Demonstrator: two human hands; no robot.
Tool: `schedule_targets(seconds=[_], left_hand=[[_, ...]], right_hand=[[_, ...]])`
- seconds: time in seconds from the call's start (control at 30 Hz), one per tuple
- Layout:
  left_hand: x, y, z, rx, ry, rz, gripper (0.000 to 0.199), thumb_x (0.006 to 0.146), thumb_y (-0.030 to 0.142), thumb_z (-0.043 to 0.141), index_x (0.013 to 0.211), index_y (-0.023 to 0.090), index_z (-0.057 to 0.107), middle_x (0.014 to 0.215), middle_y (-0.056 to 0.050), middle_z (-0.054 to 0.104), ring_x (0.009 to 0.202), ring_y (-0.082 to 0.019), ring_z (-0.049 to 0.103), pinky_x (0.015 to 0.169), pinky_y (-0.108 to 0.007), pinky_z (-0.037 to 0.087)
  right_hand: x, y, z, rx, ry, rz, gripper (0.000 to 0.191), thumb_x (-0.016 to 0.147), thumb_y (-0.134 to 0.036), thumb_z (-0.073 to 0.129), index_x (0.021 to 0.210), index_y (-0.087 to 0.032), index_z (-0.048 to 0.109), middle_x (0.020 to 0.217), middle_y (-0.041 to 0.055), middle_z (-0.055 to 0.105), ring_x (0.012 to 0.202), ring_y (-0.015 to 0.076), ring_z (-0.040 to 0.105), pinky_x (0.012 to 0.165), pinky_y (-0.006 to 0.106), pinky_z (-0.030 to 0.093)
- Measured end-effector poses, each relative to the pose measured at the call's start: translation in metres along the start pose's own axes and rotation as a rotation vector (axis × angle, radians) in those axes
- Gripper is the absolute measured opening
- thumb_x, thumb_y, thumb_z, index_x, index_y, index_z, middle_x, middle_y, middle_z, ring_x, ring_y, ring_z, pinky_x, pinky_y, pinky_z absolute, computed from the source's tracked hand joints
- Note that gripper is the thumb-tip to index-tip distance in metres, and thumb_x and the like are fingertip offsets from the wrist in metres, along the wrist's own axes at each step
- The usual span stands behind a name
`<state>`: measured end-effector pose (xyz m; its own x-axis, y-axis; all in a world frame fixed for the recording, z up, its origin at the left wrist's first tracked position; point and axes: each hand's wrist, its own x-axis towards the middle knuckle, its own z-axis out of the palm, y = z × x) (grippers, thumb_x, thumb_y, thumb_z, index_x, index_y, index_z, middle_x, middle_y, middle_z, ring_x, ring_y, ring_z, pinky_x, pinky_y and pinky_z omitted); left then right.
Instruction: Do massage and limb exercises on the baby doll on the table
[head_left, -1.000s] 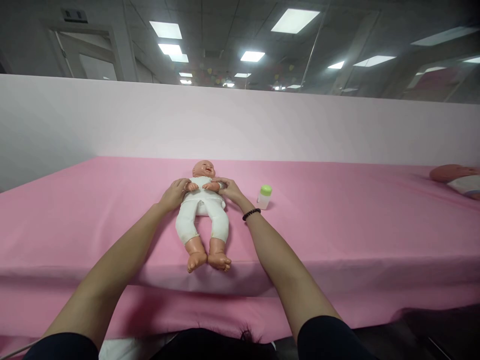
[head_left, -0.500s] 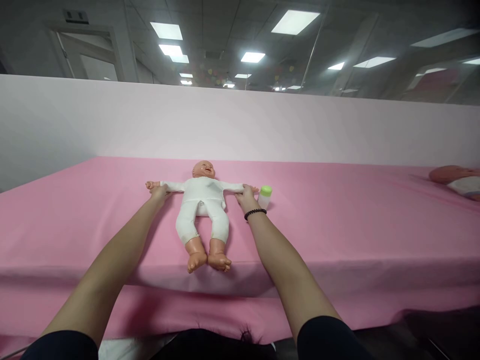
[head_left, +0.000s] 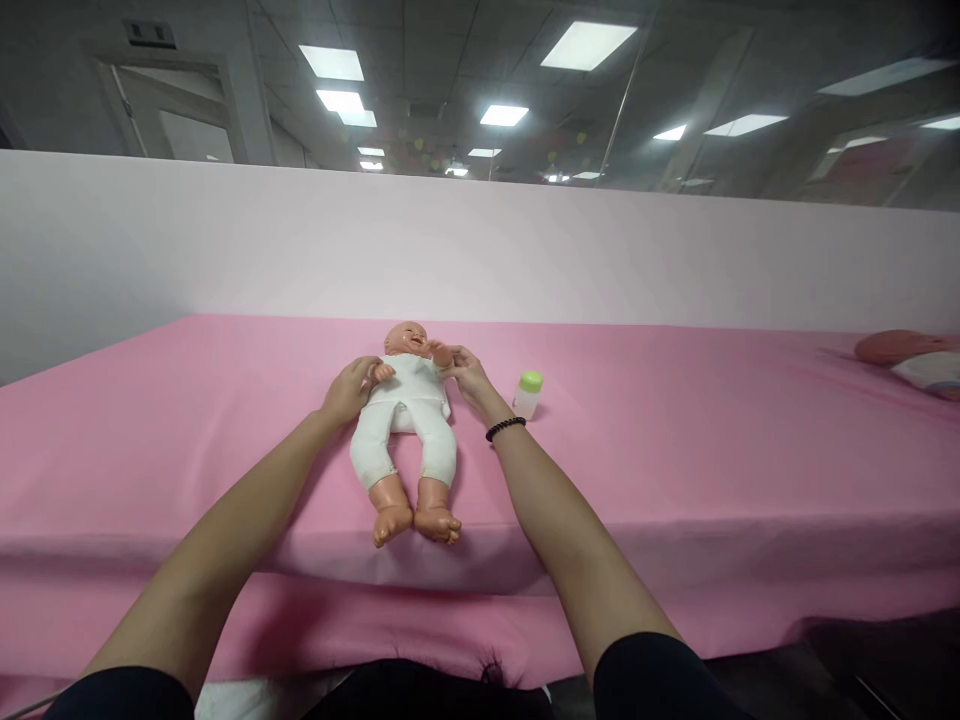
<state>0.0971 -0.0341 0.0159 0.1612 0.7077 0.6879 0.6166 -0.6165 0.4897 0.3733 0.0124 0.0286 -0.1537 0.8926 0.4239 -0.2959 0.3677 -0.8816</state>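
A baby doll point(head_left: 409, 390) with a white cloth body lies on its back on the pink-covered table, feet toward me. My left hand point(head_left: 350, 390) is closed around the doll's arm on the left, close to its little hand at the chest. On the other side, my right hand point(head_left: 466, 376) grips the doll's other arm, which is folded up near its shoulder and chin. A black beaded bracelet point(head_left: 505, 428) circles my right wrist. Just right of that wrist stands a small whitish bottle point(head_left: 527, 397) with a green cap.
The pink cover point(head_left: 675, 430) spreads over the table and hangs down its front edge. A second doll point(head_left: 911, 360) lies at the far right. Behind the table rises a low white wall point(head_left: 480, 250), with glass above it.
Both my hands have moved inward, folding the doll's outstretched arms over its chest. The bottle, the doll's body and its legs have stayed in place.
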Motion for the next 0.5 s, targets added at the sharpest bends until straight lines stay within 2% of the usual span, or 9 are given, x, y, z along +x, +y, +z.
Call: schedule_targets(seconds=[0.07,0.1,0.17,0.27,0.37,0.47,0.5], left_hand=[[0.000,0.003,-0.003,0.045,-0.067,0.064,0.042,0.082,0.014,0.054,0.121,0.024,0.064,0.128,-0.009,0.068,0.123,-0.029,0.063,0.110,-0.048,0.048],[0.000,0.003,-0.005,0.051,-0.078,0.069,0.042,0.081,0.013,0.053,0.120,0.024,0.065,0.128,-0.009,0.069,0.123,-0.029,0.062,0.111,-0.047,0.048],[0.000,0.005,-0.005,0.037,-0.078,0.040,0.042,0.081,0.013,0.054,0.120,0.024,0.065,0.128,-0.009,0.069,0.123,-0.029,0.062,0.110,-0.047,0.048],[0.000,0.004,0.000,-0.093,-0.018,-0.071,0.038,0.084,0.019,0.059,0.122,0.025,0.060,0.127,-0.008,0.068,0.121,-0.027,0.063,0.105,-0.045,0.052],[0.006,-0.003,0.003,-0.318,0.193,-0.264,0.046,0.085,0.024,0.066,0.128,0.025,0.049,0.134,-0.010,0.062,0.120,-0.025,0.063,0.098,-0.040,0.056],[0.012,-0.018,-0.002,-0.515,0.442,-0.553,0.053,0.087,0.020,0.066,0.132,0.026,0.039,0.142,-0.015,0.053,0.118,-0.023,0.066,0.093,-0.038,0.059],[0.014,-0.025,-0.006,-0.556,0.475,-0.626,0.053,0.088,0.020,0.064,0.133,0.025,0.038,0.142,-0.017,0.052,0.116,-0.023,0.067,0.091,-0.038,0.060]], right_hand=[[-0.005,-0.002,0.002,-0.186,-0.145,0.014,0.043,0.054,-0.008,0.070,0.095,-0.022,0.073,0.108,0.0027,0.074,0.107,0.0230,0.065,0.095,0.037,0.053],[-0.008,-0.003,0.003,-0.264,-0.177,0.022,0.044,0.054,-0.008,0.069,0.096,-0.022,0.074,0.109,0.0033,0.075,0.108,0.0241,0.065,0.096,0.038,0.052],[-0.011,-0.005,0.005,-0.347,-0.182,0.024,0.044,0.055,-0.010,0.068,0.097,-0.022,0.076,0.108,0.0036,0.075,0.107,0.0249,0.065,0.096,0.039,0.052],[-0.013,-0.009,0.007,-0.284,-0.160,-0.005,0.043,0.059,-0.014,0.069,0.101,-0.021,0.074,0.111,0.0038,0.074,0.109,0.0239,0.064,0.097,0.037,0.052],[-0.006,-0.008,0.007,-0.086,0.018,-0.010,0.045,0.061,-0.019,0.074,0.105,-0.022,0.067,0.112,0.0031,0.072,0.105,0.0211,0.064,0.094,0.035,0.053],[0.003,-0.001,0.000,0.101,0.344,0.065,0.045,0.066,-0.025,0.072,0.109,-0.025,0.057,0.107,0.0006,0.069,0.096,0.0181,0.066,0.084,0.032,0.056],[0.005,0.002,-0.004,0.128,0.444,0.093,0.042,0.069,-0.027,0.069,0.109,-0.026,0.055,0.104,0.0001,0.068,0.094,0.0178,0.066,0.081,0.032,0.057]])
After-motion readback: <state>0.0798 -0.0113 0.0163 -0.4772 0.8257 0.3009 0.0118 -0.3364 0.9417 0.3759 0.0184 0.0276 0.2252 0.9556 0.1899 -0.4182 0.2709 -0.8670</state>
